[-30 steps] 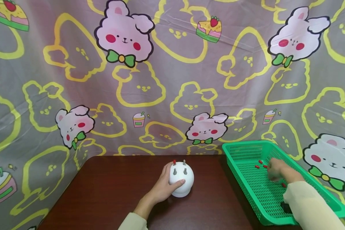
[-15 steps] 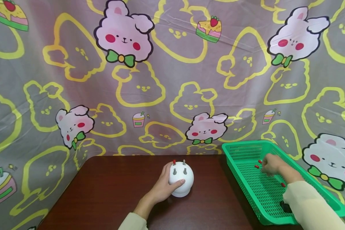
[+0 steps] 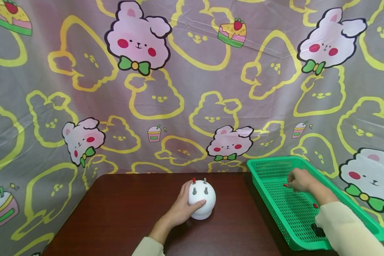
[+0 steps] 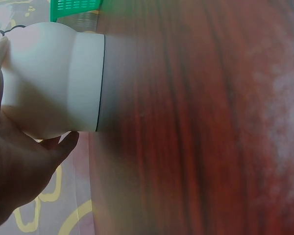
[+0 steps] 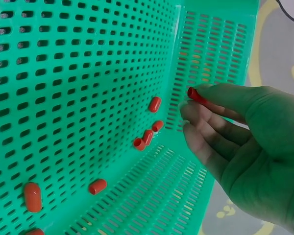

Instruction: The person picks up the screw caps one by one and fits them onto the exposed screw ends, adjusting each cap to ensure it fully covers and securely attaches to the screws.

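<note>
A white, ball-shaped body on a round base stands on the table. Several small metal toggle levers rise from its top, and a red cap covers one of them. My left hand grips the ball from the left, thumb across its front; the left wrist view shows fingers on the ball from the side. Over the green basket, my right hand pinches a small hollow red cap between thumb and forefinger. The other fingers curve loosely below it. Loose red caps lie on the basket's floor.
The green mesh basket stands at the table's right side. A small black item lies in its near end, partly behind the right sleeve. The dark wooden table meets a patterned cloth backdrop at the back.
My right hand has moved left and slightly farther back over the basket, now covering other loose caps. My left hand and the white body have stayed put.
</note>
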The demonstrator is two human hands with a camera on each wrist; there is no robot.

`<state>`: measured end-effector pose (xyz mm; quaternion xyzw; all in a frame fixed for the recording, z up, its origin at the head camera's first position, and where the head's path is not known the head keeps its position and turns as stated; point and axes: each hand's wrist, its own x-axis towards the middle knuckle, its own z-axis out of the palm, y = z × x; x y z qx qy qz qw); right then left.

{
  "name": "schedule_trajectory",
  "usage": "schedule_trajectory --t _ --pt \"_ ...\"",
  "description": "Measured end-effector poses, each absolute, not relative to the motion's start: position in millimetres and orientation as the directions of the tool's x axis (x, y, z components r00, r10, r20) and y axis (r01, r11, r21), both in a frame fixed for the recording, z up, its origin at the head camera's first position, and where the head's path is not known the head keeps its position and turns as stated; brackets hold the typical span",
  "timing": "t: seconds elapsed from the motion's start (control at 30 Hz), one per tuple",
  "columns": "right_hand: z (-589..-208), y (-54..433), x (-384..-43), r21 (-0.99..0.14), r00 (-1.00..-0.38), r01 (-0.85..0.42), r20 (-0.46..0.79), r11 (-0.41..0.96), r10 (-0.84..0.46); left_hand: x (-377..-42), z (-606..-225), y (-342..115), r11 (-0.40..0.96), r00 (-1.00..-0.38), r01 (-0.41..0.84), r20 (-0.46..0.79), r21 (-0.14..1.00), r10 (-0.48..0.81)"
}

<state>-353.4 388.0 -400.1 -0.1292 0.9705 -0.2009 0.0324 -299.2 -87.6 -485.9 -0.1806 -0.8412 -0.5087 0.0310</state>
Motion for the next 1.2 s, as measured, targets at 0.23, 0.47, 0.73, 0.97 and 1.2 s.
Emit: schedule_trajectory --t 0.23,0.47,0.73,0.97,1.2 --pt "-399.0 386.8 -355.5 -0.38 -0.959 -0.264 0.006 0.886 -0.283 -299.5 -485.2 -87.3 0.419 -0.934 0.33 0.229 0.846 0.273" --pt "-397.1 383.7 -354.4 -0.391 -0.953 -0.293 0.048 0.873 -0.299 -299.8 -485.1 -87.0 0.425 -0.936 0.325 0.223 0.845 0.273" --pt "-397.3 377.3 -355.6 -0.354 -0.937 -0.348 0.104 0.868 -0.333 -298.8 -485.1 -87.3 0.427 -0.936 0.324 0.221 0.844 0.273" --pt "-392.2 366.3 -352.0 -0.376 -0.936 -0.352 0.118 0.857 -0.332 -299.4 -486.4 -86.8 0.424 -0.937 0.322 0.22 0.846 0.272" --pt "-386.3 356.9 -351.0 -0.383 -0.927 -0.376 0.142 0.844 -0.348 -299.6 -487.1 -86.9 0.424 -0.935 0.329 0.229 0.844 0.27"
